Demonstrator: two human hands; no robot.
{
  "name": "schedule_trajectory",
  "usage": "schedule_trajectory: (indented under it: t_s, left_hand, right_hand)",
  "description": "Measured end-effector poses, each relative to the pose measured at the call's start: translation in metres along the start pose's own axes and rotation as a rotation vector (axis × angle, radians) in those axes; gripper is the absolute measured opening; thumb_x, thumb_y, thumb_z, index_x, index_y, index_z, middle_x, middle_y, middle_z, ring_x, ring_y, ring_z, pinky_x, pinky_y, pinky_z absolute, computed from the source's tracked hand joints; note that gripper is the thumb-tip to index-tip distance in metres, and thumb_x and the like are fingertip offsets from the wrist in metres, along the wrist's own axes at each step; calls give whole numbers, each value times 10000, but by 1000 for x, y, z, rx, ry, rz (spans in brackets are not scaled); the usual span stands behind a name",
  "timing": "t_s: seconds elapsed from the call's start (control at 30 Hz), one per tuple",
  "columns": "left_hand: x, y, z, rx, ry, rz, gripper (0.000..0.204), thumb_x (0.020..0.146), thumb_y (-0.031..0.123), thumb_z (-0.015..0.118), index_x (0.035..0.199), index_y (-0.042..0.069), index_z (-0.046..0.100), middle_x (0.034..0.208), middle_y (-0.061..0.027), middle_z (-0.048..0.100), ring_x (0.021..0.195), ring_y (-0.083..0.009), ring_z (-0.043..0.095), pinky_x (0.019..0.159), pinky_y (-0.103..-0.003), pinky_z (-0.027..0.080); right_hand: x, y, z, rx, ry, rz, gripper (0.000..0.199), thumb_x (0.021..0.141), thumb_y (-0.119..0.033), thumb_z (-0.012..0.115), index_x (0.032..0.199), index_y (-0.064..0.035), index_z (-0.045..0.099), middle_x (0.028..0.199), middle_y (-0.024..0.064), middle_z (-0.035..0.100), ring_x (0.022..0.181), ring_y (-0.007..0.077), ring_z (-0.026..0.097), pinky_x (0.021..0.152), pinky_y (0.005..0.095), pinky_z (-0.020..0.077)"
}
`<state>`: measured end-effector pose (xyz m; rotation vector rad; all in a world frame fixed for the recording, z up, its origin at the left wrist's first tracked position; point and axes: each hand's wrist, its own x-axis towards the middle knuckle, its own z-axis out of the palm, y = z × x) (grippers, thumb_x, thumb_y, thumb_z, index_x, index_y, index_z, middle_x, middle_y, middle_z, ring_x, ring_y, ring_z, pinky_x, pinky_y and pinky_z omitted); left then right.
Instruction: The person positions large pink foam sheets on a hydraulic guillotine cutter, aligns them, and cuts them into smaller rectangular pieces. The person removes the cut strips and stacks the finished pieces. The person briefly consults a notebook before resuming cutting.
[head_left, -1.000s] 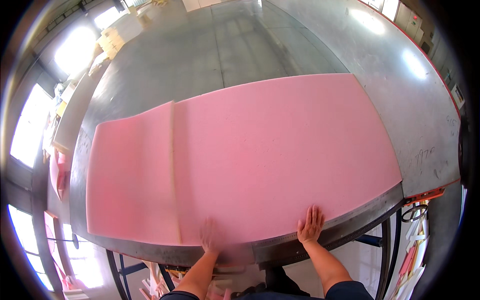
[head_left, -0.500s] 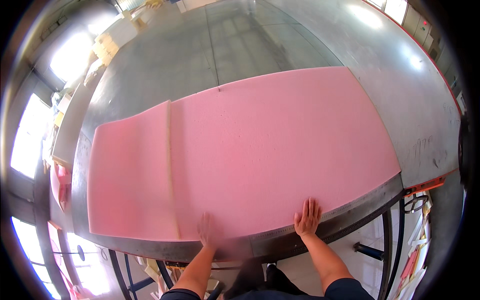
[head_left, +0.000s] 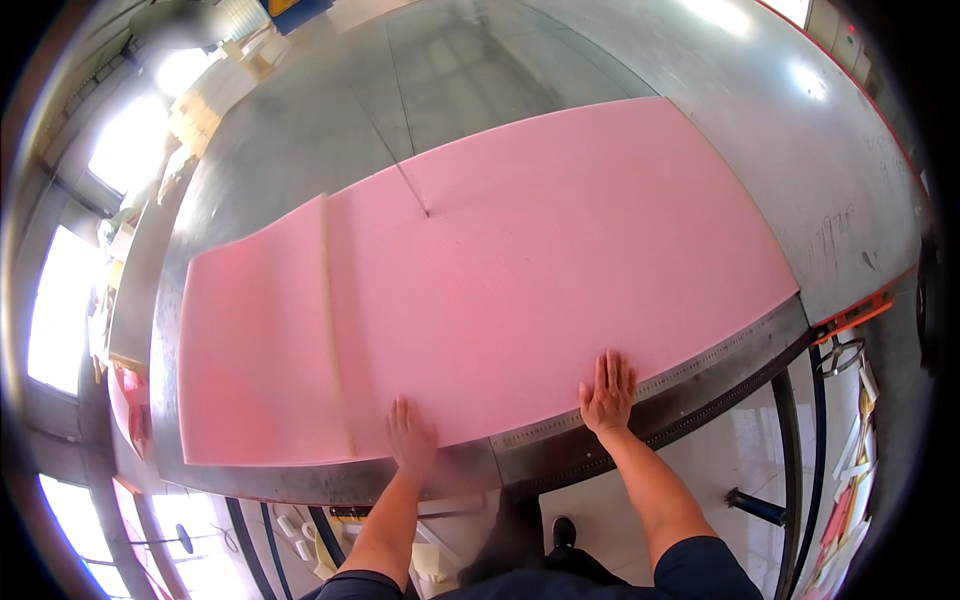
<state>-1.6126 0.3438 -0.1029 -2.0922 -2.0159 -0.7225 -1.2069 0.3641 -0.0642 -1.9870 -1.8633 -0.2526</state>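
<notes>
A large pink foam sheet lies flat on a metal table, its near long side close to the table's front edge. Over its left part is another pink foam layer, ending in a yellowish cut edge. My left hand rests palm down near the sheet's near edge, fingers stretched forward, a little blurred. Farther right, my right hand presses flat at the same edge, fingers extended. Neither hand grips anything. A thin dark upright blade or wire meets the foam inside its far edge.
The grey metal table has a seam running away from me and a ruler strip along its front. At the right corner is an orange-red rail. Dark table legs stand below, with foam scraps beside them.
The foam and both hands have moved forward, away from me. The thin blade or wire, at the sheet's far edge before, now stands inside it. The view has also shifted slightly.
</notes>
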Motion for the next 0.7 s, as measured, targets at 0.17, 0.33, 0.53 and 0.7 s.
schedule_trajectory:
  t_s: [0.17,0.33,0.53,0.7]
  left_hand:
    - [6,-17,-2,50,36,25,605,885,270,577,1447,71,468,1516,-178,447,1426,-350,390,1168,-534,256]
    - [8,-19,-6,59,43,30,591,895,266,577,1445,75,477,1522,-164,445,1427,-341,392,1168,-528,259]
    - [26,-31,-6,77,82,64,584,915,284,572,1456,85,478,1530,-148,445,1436,-323,384,1171,-505,262]
    - [34,-46,-5,102,61,50,610,928,311,573,1487,103,446,1549,-136,424,1449,-306,368,1179,-502,249]
  right_hand:
    - [15,-17,-7,30,17,-6,675,886,-379,612,1439,-23,460,1534,191,399,1433,409,336,1167,581,245]
    - [15,-20,-3,62,47,-2,665,885,-380,626,1431,-30,477,1527,187,411,1426,402,349,1159,580,266]
    - [35,-30,-12,89,84,0,631,897,-368,617,1414,-25,500,1514,175,435,1408,395,376,1173,556,256]
    - [44,-37,-8,107,108,2,631,896,-384,620,1414,-42,506,1522,168,429,1406,390,378,1176,549,256]
